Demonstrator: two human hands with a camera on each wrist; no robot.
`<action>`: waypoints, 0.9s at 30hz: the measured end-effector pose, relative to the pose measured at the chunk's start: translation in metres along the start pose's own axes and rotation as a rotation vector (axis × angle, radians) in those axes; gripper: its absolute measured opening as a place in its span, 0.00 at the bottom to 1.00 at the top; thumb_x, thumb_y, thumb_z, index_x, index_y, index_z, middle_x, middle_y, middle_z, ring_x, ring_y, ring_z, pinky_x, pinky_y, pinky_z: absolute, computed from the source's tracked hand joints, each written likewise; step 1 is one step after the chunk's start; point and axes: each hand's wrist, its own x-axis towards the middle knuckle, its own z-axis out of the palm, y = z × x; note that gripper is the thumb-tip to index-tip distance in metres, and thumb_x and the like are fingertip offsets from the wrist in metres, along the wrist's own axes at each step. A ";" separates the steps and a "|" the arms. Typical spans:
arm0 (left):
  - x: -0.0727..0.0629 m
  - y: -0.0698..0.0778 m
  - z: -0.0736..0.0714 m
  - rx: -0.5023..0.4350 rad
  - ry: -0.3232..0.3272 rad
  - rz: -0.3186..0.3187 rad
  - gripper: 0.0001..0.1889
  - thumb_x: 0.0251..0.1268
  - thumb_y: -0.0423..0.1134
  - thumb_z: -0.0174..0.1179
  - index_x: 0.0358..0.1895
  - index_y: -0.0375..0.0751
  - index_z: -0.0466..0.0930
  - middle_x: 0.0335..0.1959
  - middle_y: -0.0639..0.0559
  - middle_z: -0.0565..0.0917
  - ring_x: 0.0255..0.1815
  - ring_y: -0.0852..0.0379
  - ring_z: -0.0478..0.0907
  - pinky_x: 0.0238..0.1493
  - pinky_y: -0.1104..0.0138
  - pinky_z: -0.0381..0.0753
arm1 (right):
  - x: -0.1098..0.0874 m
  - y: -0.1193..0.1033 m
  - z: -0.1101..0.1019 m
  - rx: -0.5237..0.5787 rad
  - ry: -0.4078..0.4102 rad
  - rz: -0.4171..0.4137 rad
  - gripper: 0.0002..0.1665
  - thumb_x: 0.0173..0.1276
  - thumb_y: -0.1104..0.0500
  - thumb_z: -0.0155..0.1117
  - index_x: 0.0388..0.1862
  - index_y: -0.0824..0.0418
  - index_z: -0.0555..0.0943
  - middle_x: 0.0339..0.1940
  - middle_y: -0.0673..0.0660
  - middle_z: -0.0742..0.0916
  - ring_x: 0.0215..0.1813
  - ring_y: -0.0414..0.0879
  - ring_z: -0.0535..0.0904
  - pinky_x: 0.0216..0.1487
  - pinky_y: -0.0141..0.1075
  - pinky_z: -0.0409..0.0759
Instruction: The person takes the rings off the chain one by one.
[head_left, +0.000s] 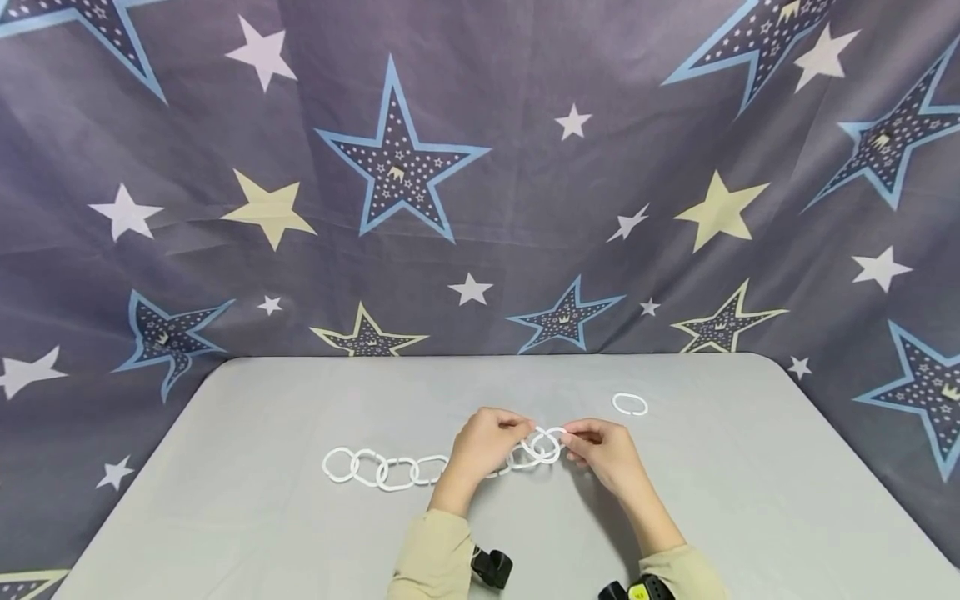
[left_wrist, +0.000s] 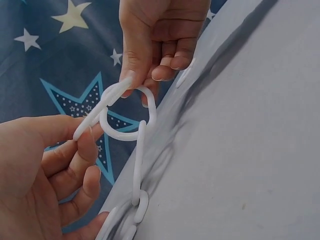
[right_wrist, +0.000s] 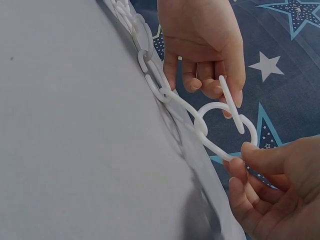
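One link (right_wrist: 232, 107) is pinched by the left hand (head_left: 483, 446), and another (right_wrist: 254, 130), at the chain's right end, is pinched by the right hand (head_left: 607, 454); the two are held crossed. The white chain (head_left: 415, 472) is laid leftward across the table (head_left: 757, 508), and a loose link (head_left: 628, 394) is seen farther off, to the right.

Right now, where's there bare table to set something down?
The table is bare right of the right forearm and loose link, out to its right edge. Another patch lies nearer you than the chain, left of the left sleeve; a third, behind the chain, reaches the backdrop. Mid-table is crowded: the left hand, right hand and chain's end sit together.
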 end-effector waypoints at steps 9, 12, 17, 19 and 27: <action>-0.001 -0.006 0.002 -0.058 -0.026 -0.026 0.13 0.63 0.51 0.64 0.40 0.47 0.90 0.38 0.56 0.88 0.42 0.56 0.82 0.46 0.58 0.78 | -0.002 0.004 0.002 0.023 0.006 -0.002 0.05 0.63 0.72 0.68 0.37 0.75 0.84 0.26 0.63 0.86 0.24 0.46 0.82 0.25 0.32 0.80; 0.000 -0.007 0.001 -0.072 -0.030 -0.017 0.13 0.62 0.50 0.64 0.39 0.46 0.90 0.38 0.55 0.88 0.42 0.55 0.82 0.46 0.58 0.78 | -0.003 0.004 0.004 0.031 0.005 -0.017 0.06 0.63 0.72 0.68 0.37 0.76 0.84 0.26 0.62 0.86 0.24 0.44 0.81 0.25 0.31 0.79; 0.002 -0.006 0.000 -0.099 -0.048 -0.011 0.14 0.61 0.49 0.64 0.39 0.43 0.90 0.39 0.53 0.88 0.45 0.53 0.82 0.50 0.57 0.78 | -0.003 0.003 0.004 0.029 0.010 -0.018 0.06 0.63 0.73 0.67 0.37 0.76 0.83 0.26 0.62 0.86 0.24 0.44 0.81 0.25 0.31 0.79; 0.002 -0.004 -0.001 -0.110 -0.055 -0.013 0.14 0.61 0.48 0.65 0.39 0.42 0.90 0.40 0.51 0.88 0.46 0.52 0.82 0.51 0.56 0.77 | -0.003 0.002 0.003 0.019 0.013 -0.017 0.06 0.63 0.73 0.67 0.37 0.76 0.83 0.26 0.61 0.86 0.23 0.43 0.81 0.25 0.31 0.79; 0.001 -0.004 -0.003 -0.118 -0.054 -0.021 0.14 0.60 0.47 0.65 0.38 0.40 0.90 0.40 0.50 0.88 0.46 0.51 0.82 0.52 0.56 0.77 | -0.001 0.002 0.004 0.003 0.001 -0.040 0.07 0.63 0.72 0.69 0.37 0.77 0.83 0.26 0.62 0.86 0.23 0.43 0.81 0.24 0.31 0.79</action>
